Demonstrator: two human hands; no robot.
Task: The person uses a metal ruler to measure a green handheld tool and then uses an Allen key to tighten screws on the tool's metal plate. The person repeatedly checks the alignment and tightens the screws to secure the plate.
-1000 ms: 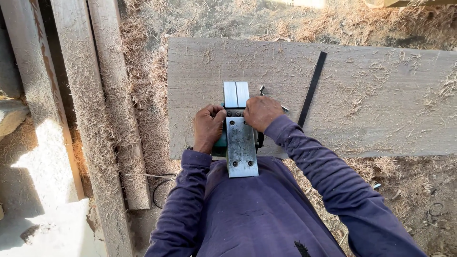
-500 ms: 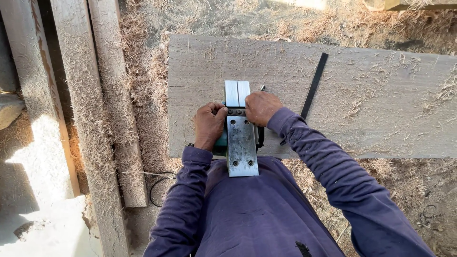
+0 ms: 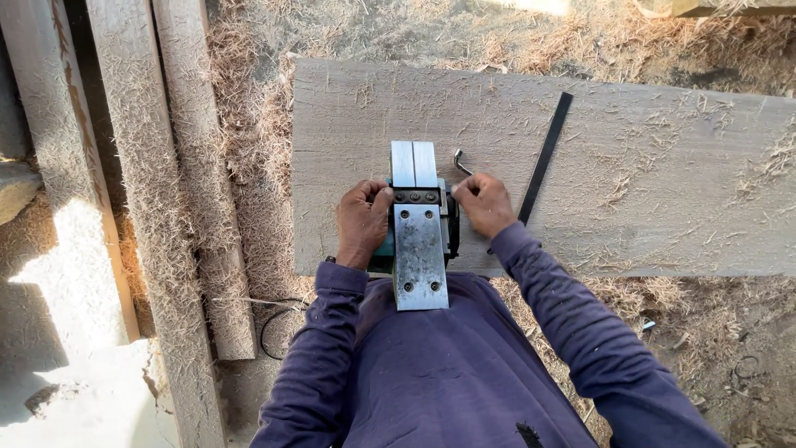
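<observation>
Electric planer (image 3: 419,232), flipped sole-up with its flat grey metal plates showing, rests at the near edge of a broad, rough wooden plank (image 3: 647,182) dusted with shavings. Left hand (image 3: 362,222) clasps its green side; right hand (image 3: 485,203) presses closed against the other side. A thin black strip (image 3: 545,158) and a small bent key (image 3: 460,159) lie beside.

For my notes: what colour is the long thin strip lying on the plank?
Black strip, clearest in the head view.
</observation>
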